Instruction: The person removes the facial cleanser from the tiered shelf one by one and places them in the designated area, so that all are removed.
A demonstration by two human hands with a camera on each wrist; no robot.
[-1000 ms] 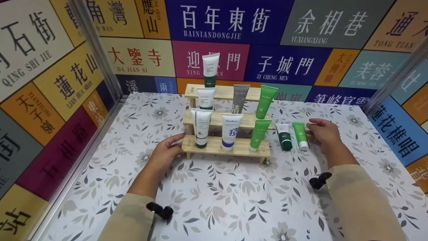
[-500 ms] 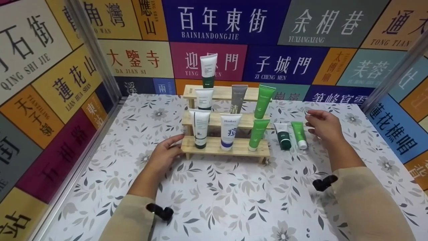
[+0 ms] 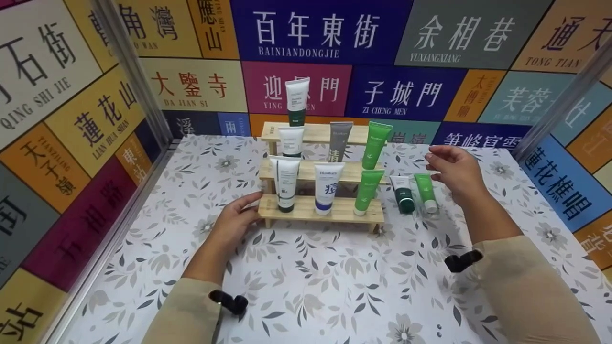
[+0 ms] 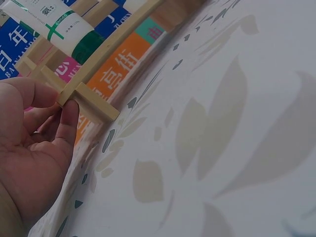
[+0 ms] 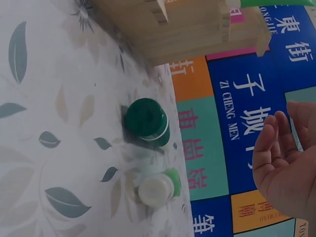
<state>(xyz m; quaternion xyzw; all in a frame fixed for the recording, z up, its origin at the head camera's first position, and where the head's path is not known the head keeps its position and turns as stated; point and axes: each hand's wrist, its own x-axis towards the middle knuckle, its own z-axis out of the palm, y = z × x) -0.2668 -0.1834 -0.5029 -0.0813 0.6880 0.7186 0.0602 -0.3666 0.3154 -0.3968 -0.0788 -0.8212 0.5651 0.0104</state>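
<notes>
A three-step wooden display rack (image 3: 306, 216) stands on the table with squeeze tubes upright on its steps. My left hand (image 3: 235, 220) pinches the left end of the lowest step between thumb and fingers, as the left wrist view shows on the wood (image 4: 94, 101). My right hand (image 3: 456, 173) is raised right of the rack, fingers loosely bent and holding nothing. Nearest to it lie a small green tube (image 3: 425, 191) with a white cap and a white-and-dark-green tube (image 3: 402, 193), side by side. In the right wrist view their caps face the camera, with the hand (image 5: 286, 158) apart from them.
One white-and-green tube (image 3: 297, 101) tops the rack. The middle step bears a white tube, a grey tube (image 3: 340, 142) and a green tube (image 3: 377, 145); the bottom one a white (image 3: 286, 184), a white-and-blue (image 3: 327, 188) and a green tube. Lettered panels (image 3: 306, 33) wall the back and sides.
My right hand has moved away from beside the lying green tube, further back and slightly left. The left hand keeps its grip on the rack; the tubes stay where they were.
</notes>
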